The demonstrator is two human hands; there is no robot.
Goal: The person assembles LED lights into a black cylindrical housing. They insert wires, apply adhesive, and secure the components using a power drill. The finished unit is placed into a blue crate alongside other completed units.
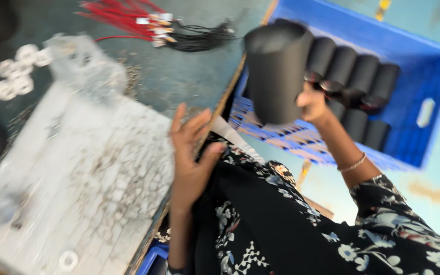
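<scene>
Head view, tilted and motion-blurred. Noting from large to small.

Workbench (179,76) fills the left half of the frame, dark green top. On it a pale, cracked slab (92,173) runs from centre-left down to the lower left edge. Blue plastic crate (429,76) sits off the bench edge at upper right; inside it, a row of black cylinders (355,76) side by side, more beneath them.

My lap, in black floral fabric (291,229), takes the lower right.

Black cylinder (277,71) at top centre: I hold it in my right hand (312,104), fingers wrapped on its lower right side, grip closed around it. Its long axis runs roughly up and down the frame, open top tilted toward upper left. It hangs above the crate's near edge, just left of the rowed cylinders.

My left hand (192,153) is at frame centre, spread wide, empty, resting by the slab's right edge at the bench lip. The held cylinder lies up and to the right of it; the right hand is plainly the nearer one.

Small items: red and black wire bundle (154,25) at top, white rings (19,74) at upper left, one ring (69,259) at bottom left.
</scene>
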